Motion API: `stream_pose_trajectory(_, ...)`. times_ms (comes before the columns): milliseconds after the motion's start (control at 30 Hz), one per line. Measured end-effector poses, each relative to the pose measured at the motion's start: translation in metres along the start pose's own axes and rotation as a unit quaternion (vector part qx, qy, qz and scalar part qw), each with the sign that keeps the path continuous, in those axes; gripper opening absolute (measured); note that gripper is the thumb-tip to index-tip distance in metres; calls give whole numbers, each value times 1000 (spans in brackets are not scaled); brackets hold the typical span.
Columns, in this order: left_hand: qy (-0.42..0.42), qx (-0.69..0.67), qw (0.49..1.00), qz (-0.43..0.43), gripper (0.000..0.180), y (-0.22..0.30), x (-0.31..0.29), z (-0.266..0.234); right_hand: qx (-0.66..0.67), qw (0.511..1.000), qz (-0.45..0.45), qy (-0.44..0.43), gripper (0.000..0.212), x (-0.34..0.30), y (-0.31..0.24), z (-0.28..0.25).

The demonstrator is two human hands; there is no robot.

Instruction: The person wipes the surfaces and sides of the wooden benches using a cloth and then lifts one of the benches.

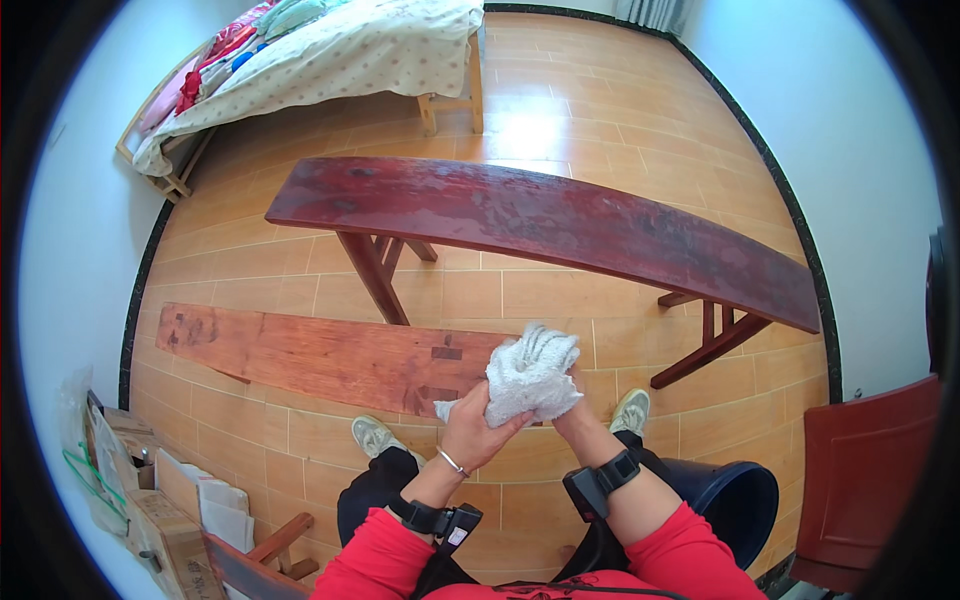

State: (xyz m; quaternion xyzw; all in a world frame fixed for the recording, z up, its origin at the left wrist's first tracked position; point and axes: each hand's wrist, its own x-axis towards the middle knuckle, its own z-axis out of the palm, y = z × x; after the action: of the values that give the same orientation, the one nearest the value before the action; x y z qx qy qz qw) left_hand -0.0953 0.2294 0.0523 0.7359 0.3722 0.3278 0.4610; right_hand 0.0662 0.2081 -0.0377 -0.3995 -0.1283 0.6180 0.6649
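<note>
A bunched white cloth [530,372] is held up in front of me between both hands. My left hand [474,430] is closed on its left side, the thumb pressed along the lower edge. My right hand [570,408] grips it from the right, with most of its fingers hidden behind the folds. Below the cloth is the right end of a short, light reddish-brown wooden bench [310,352]. Beyond it stands a long dark red bench [540,215] on splayed legs, its top streaked with patches that look wet.
A dark blue bucket [745,505] stands by my right leg. To the right is a red-brown chair [868,480]. Cardboard boxes [178,525] and a wooden chair [262,560] crowd the lower left. A bed with a spotted sheet [370,65] stands at the far left.
</note>
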Motion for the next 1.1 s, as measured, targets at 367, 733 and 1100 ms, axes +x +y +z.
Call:
stream_pose_trajectory(367, 0, -58, 996, -74, 50, -7, 6, 9, 101, 989, 94, -53, 47, -7, 1, 12)
stream_pose_trajectory(733, -4, -75, 994, -82, 48, -8, 7, 12, 70, 994, 87, 5, 45, -18, -15, 29)
stream_pose_trajectory(1100, 16, -77, 993, -87, 45, -5, 8, 11, 21, 993, 116, 23, 48, -26, -28, 34)
